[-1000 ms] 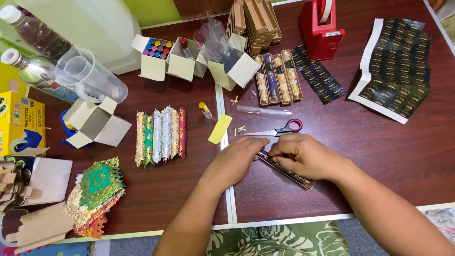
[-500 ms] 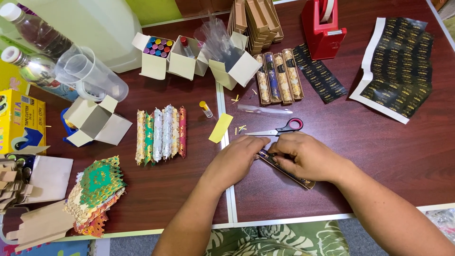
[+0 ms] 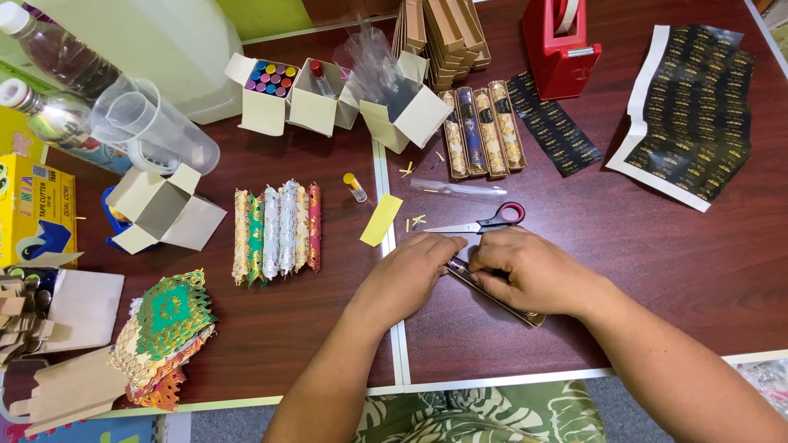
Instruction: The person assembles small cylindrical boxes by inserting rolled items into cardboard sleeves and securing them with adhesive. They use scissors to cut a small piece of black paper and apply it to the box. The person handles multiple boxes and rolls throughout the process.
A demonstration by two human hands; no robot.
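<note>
My left hand point(image 3: 410, 275) and right hand point(image 3: 533, 271) both clamped on a long narrow box point(image 3: 501, 297), scissors point(image 3: 480, 223) just beside, dark table point(image 3: 657, 246).

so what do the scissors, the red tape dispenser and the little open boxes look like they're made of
Scissors: bare grey metal blades, with red and black handles that look like plastic. Red tape dispenser: probably moulded plastic, glossy and evenly coloured. Little open boxes: thin matte cream card, with creased flaps folded outward.
</note>
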